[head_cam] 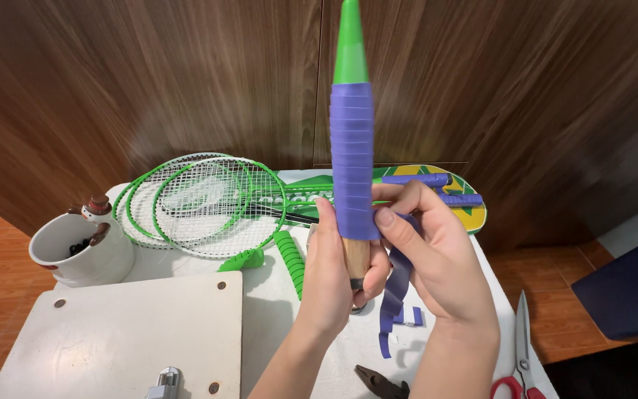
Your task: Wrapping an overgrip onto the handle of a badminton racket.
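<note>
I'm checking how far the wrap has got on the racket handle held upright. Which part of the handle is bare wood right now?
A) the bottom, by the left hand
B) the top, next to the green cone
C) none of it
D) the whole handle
A: purple grip tape covers the racket handle down from the green cone; bare wood shows only above the left hand.

The upright racket handle [352,159] is bright green at its tapered top, banded with purple spiral grip tape [352,166] through the middle, and bare pale wood at the bottom. A loose purple tape strip [393,295] hangs below. The stacked badminton rackets [201,203] have green frames and white crossed strings. A coiled green grip strip [289,258] lies on the white counter [275,325]. The ceramic mug [75,251] is white with brown trim. The scissors [520,355] have red handles. The wall panelling [149,81] is dark brown wood grain.
</note>
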